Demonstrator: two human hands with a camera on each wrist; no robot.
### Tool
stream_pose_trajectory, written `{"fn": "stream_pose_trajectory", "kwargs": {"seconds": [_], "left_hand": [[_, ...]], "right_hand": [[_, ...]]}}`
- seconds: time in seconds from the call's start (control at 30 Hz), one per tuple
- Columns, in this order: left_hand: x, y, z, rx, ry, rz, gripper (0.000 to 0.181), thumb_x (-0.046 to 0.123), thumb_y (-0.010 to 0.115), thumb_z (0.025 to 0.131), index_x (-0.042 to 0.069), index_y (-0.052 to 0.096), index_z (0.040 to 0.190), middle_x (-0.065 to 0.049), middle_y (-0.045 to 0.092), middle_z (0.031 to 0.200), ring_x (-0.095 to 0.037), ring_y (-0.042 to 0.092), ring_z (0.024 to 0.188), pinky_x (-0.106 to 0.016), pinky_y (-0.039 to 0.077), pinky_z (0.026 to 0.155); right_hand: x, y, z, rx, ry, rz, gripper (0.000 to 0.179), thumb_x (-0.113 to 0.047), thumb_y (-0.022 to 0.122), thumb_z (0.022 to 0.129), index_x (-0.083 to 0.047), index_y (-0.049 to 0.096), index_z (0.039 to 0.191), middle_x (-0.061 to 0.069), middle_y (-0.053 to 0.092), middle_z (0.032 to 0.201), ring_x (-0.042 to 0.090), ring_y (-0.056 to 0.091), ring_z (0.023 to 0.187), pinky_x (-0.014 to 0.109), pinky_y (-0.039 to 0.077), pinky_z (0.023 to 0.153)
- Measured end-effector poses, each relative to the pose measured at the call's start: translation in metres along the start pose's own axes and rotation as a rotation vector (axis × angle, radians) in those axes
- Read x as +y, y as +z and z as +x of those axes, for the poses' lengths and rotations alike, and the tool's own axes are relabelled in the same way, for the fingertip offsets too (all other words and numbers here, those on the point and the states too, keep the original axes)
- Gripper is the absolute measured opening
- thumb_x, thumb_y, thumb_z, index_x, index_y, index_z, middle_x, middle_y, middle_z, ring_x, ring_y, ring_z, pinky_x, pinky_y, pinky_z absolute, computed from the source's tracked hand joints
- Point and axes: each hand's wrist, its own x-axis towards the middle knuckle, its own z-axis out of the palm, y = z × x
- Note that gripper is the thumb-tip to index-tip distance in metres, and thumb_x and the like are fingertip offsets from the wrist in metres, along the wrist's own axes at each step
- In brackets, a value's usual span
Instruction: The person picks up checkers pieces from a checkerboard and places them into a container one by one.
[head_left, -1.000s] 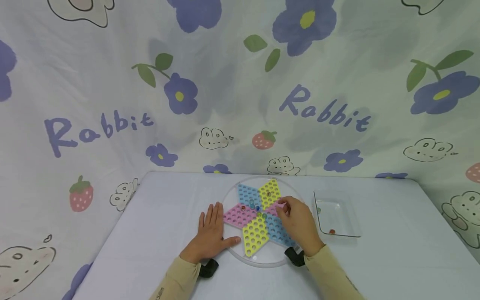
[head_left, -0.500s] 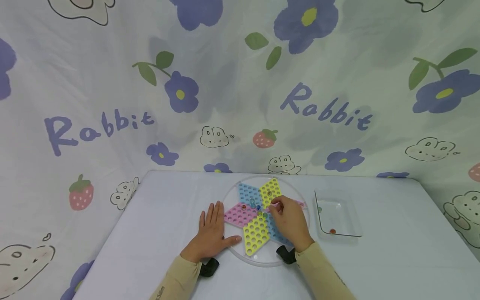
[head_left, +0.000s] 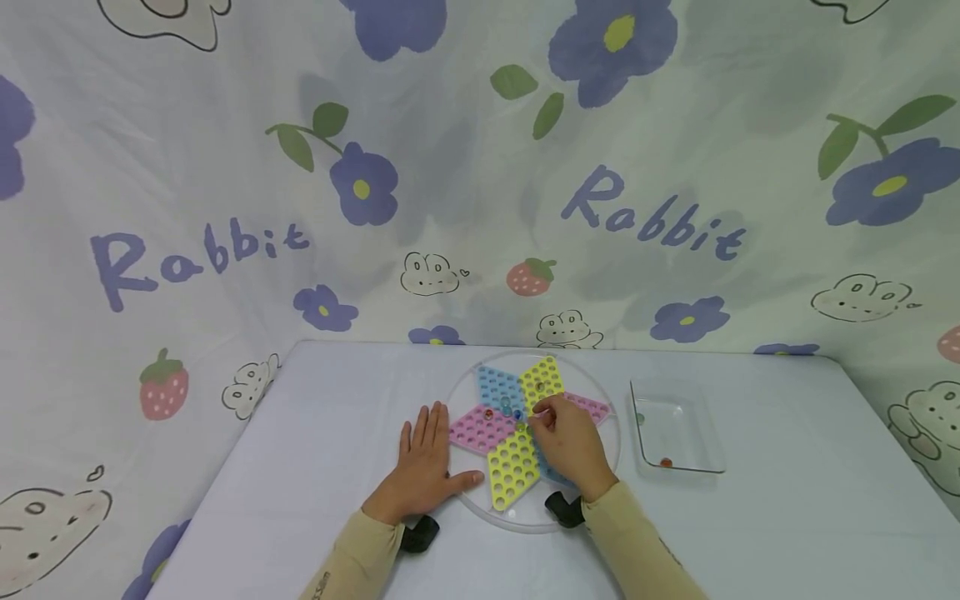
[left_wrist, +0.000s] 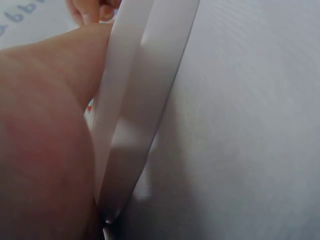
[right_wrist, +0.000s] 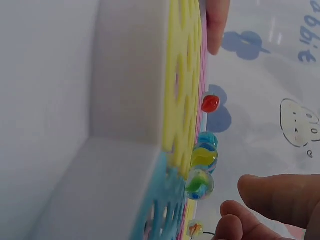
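My left hand point(head_left: 422, 467) lies with fingers straight and thumb spread at the left rim of a round Chinese checkers board point(head_left: 474, 517). My right hand point(head_left: 573, 442) hovers over the board's middle with bent fingers, its thumb point(right_wrist: 272, 195) close above a green swirled marble point(right_wrist: 200, 184). I cannot tell whether its fingertips pinch anything. A blue marble with a yellow swirl point(right_wrist: 204, 158) sits beside the green one, and a light blue marble point(head_left: 506, 401) is just behind. Farther left, a red marble point(head_left: 489, 413) rests on the pink point point(head_left: 472, 433); another marble point(head_left: 540, 387) rests on the yellow far point.
To the right of the board stands a clear square tray point(head_left: 678, 472) with an orange-red marble point(head_left: 666, 462) and a greenish marble point(head_left: 640, 419) inside. The white table point(head_left: 337, 392) meets a printed cloth backdrop point(head_left: 480, 167) at its far edge.
My right hand has moved left from the board's right pink point to its middle, uncovering that point. My left hand stays where it was.
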Motion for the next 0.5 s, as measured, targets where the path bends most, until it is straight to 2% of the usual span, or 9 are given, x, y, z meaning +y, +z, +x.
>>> {"fn": "stream_pose_trajectory", "kwargs": {"seconds": [0.2, 0.5], "left_hand": [[-0.0004, 0.0006, 0.0000, 0.003, -0.001, 0.005, 0.115, 0.077, 0.042, 0.076, -0.003, -0.001, 0.146, -0.020, -0.002, 0.153, -0.035, -0.006, 0.140, -0.057, -0.001, 0.108], [0.0001, -0.0005, 0.0001, -0.005, -0.003, 0.008, 0.115, 0.076, 0.044, 0.077, -0.003, -0.002, 0.146, -0.020, -0.003, 0.153, -0.035, -0.006, 0.140, -0.056, -0.002, 0.108]], "right_hand": [[-0.0019, 0.0026, 0.0020, -0.055, 0.043, 0.002, 0.018, -0.026, 0.067, 0.084, -0.011, 0.066, 0.093, -0.005, 0.058, 0.074, 0.010, 0.050, 0.063, 0.028, 0.043, 0.059], [-0.0024, 0.0011, 0.0037, -0.130, 0.021, -0.084, 0.022, -0.021, 0.072, 0.078, -0.008, 0.065, 0.094, -0.002, 0.056, 0.078, 0.013, 0.049, 0.068, 0.030, 0.042, 0.064]]}}
